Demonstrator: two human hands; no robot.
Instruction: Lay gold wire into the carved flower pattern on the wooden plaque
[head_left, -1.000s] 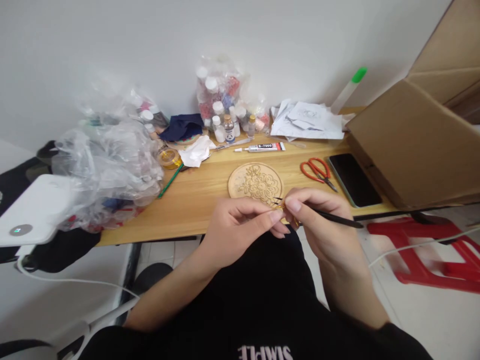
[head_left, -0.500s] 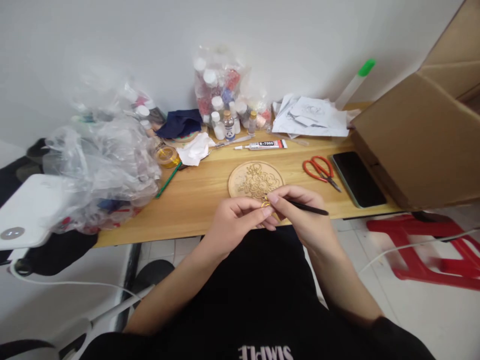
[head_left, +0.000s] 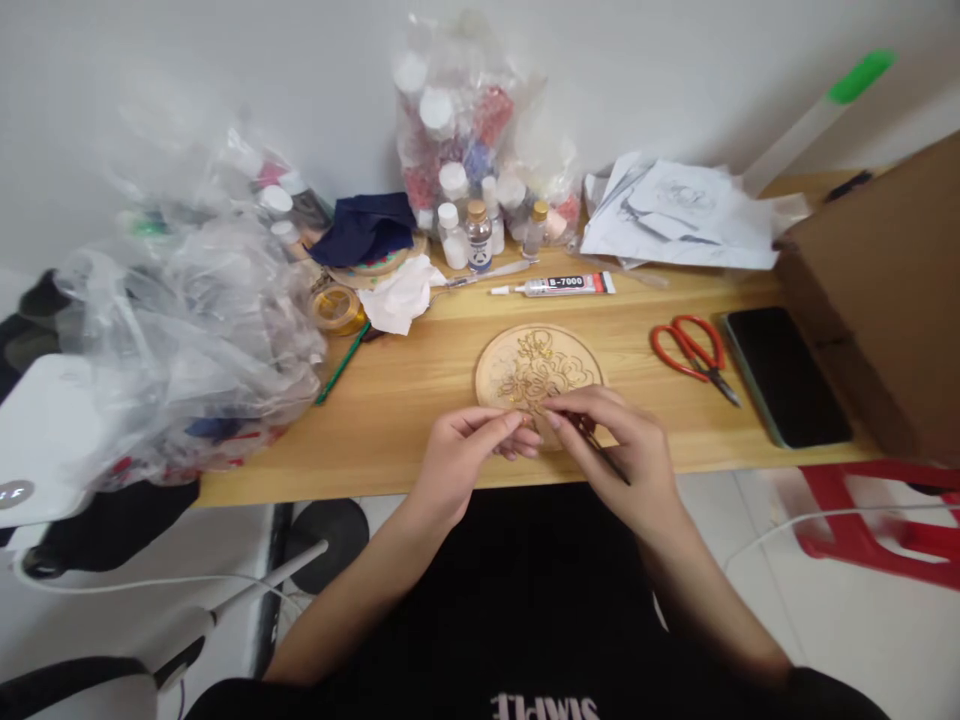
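My left hand (head_left: 469, 450) is closed in a pinch at the near edge of the round wooden board (head_left: 491, 375). A bit of thin gold wire (head_left: 526, 424) shows at its fingertips. Just to the right, my right hand (head_left: 619, 435) grips slim black tweezers (head_left: 615, 463), slanting back under the palm. Their tips are hidden by the fingers. Gold wire outlines of flowers (head_left: 544, 372) cover much of the board, and faint drawn lines show at its left. Both hands are close together but apart.
Behind the board lies a glue tube (head_left: 566, 285). Red-handled pliers (head_left: 694, 350) and a phone (head_left: 787, 375) lie to the right, beside a cardboard box (head_left: 877, 300). Small bottles (head_left: 478, 240), papers (head_left: 675, 215) and plastic bags (head_left: 202, 320) line the back and left.
My fingertips have drawn slightly apart, and the gold wire loop between them shows less. The tweezers have turned to point more toward me. The view has shifted a little.
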